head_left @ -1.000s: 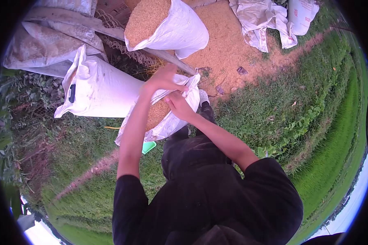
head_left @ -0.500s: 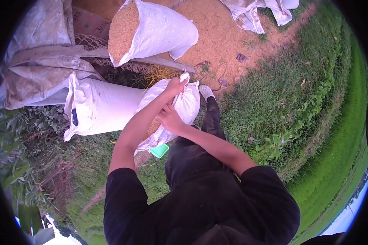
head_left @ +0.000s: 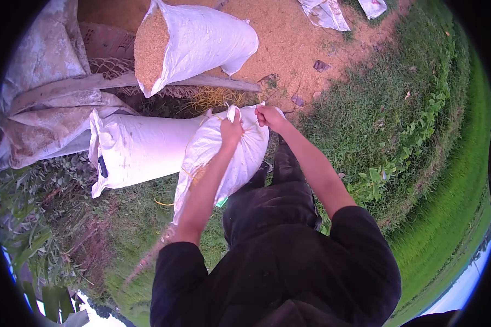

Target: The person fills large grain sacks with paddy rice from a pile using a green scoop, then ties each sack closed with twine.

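Mouth of white woven grain sack now bunched shut; left hand & right hand fingers clamped on gathered top, grain no longer showing—closing nearly done.

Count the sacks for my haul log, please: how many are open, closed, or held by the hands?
Open sack showing grain: 1
Closed sack lying down: 1
Sack gripped by left hand and right hand, sack: 1
Total: 3

Farm field: grain sacks, grass
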Tool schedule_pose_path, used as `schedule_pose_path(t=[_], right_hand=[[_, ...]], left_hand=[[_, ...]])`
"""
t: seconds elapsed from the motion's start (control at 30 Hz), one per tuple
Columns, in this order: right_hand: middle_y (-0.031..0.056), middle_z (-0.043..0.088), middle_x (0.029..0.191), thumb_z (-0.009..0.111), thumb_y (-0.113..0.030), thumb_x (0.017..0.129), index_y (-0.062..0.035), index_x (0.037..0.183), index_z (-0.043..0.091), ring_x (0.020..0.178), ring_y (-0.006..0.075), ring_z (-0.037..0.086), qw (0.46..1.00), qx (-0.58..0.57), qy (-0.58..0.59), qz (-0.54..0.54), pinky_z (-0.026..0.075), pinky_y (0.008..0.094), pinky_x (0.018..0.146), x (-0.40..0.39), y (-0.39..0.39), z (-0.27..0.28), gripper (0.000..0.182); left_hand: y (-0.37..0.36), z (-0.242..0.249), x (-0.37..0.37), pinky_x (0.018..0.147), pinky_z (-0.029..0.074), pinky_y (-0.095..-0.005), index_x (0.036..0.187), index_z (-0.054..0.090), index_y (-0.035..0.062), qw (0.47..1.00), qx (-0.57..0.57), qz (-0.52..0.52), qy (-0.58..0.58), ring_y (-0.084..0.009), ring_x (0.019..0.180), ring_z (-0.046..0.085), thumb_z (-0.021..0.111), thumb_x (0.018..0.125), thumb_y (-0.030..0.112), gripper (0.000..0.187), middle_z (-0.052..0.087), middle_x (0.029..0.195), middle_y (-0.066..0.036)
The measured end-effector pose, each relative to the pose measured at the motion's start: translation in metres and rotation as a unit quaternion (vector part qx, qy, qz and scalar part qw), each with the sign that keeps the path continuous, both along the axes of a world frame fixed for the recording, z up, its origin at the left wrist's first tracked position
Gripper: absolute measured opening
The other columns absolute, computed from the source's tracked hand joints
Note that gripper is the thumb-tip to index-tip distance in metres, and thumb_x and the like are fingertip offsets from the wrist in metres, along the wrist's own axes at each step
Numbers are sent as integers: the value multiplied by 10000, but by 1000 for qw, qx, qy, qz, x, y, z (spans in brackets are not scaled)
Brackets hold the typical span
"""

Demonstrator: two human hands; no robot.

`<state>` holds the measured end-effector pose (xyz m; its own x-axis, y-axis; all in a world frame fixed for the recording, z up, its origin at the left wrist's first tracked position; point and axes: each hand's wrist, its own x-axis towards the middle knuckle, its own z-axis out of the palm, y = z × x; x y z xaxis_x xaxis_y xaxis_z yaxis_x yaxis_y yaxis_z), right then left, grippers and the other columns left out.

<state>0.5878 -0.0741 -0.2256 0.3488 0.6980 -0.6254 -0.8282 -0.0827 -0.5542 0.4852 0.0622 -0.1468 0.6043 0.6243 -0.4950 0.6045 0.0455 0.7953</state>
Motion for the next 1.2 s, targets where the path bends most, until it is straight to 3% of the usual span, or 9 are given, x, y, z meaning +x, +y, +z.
schedule_pose_path(t=[0.1, 0.17, 0.33, 0.4, 0.57, 0.73, 0.87, 1.07, 1.2], right_hand=[[-15, 446, 551, 453, -274, 1013, -52, 826, 564, 469, 122, 445, 991, -39, 99, 84, 396, 294, 450, 21, 32, -28, 311], [-5, 472, 555, 466, -271, 1006, -42, 800, 582, 462, 127, 460, 988, -70, 21, 133, 397, 293, 437, 30, 58, -12, 329], [19, 512, 532, 455, -274, 1009, -16, 781, 623, 458, 130, 505, 919, -35, -219, 327, 406, 284, 438, 29, 117, 60, 383], [22, 517, 527, 434, -278, 1017, -9, 791, 612, 447, 132, 513, 903, -30, -230, 362, 412, 284, 445, 30, 113, 75, 394], [26, 518, 542, 407, -299, 1034, -22, 852, 571, 461, 129, 526, 936, 14, -143, 322, 417, 270, 485, 3, 75, 119, 370], [26, 528, 555, 395, -311, 1038, -20, 858, 566, 479, 131, 542, 951, -19, -140, 276, 432, 266, 495, -18, 79, 78, 383], [44, 540, 579, 410, -300, 1033, -9, 874, 572, 468, 150, 536, 967, -56, -141, 204, 472, 301, 468, 14, 85, 75, 370], [54, 623, 669, 435, -296, 1015, -19, 924, 630, 543, 134, 593, 886, -162, -265, 344, 481, 284, 500, 63, 93, 67, 350], [99, 675, 836, 402, -293, 1040, 9, 1061, 608, 731, 161, 664, 910, -104, -164, 366, 508, 289, 602, 69, 101, 93, 366]], left_hand=[[-13, 9, -15, 519, 497, -365, 784, 612, -39, 999, -28, 2, 37, -238, 552, 636, 611, 927, 350, 414, 608, 627, -133], [-26, -5, -26, 660, 514, -446, 867, 629, -59, 924, 354, -138, -39, -365, 699, 637, 630, 878, 207, 265, 631, 771, -229], [-37, 11, -33, 747, 492, -455, 980, 620, -65, 942, 309, -111, -66, -416, 836, 627, 671, 820, 150, 273, 652, 869, -248], [-36, 33, -29, 651, 488, -433, 915, 625, -76, 994, -33, 100, 35, -383, 689, 641, 635, 903, 222, 299, 653, 738, -215], [-25, 81, -77, 603, 482, -426, 837, 610, -115, 978, 84, 164, 101, -319, 615, 648, 569, 960, 300, 435, 633, 648, -216], [-6, 49, -83, 665, 490, -467, 969, 611, -151, 963, 77, 230, 120, -424, 723, 656, 616, 921, 268, 421, 642, 698, -248], [-36, 25, -52, 744, 477, -537, 1056, 643, -35, 959, 262, 91, 60, -493, 790, 597, 642, 809, 134, 299, 628, 722, -251], [-56, 43, 8, 762, 472, -467, 919, 619, -45, 954, 296, -12, -49, -400, 685, 613, 612, 743, 45, 198, 608, 674, -242], [-51, 47, 6, 818, 437, -450, 970, 599, -29, 950, 310, -31, -13, -355, 813, 612, 621, 703, 27, 274, 624, 789, -209]])
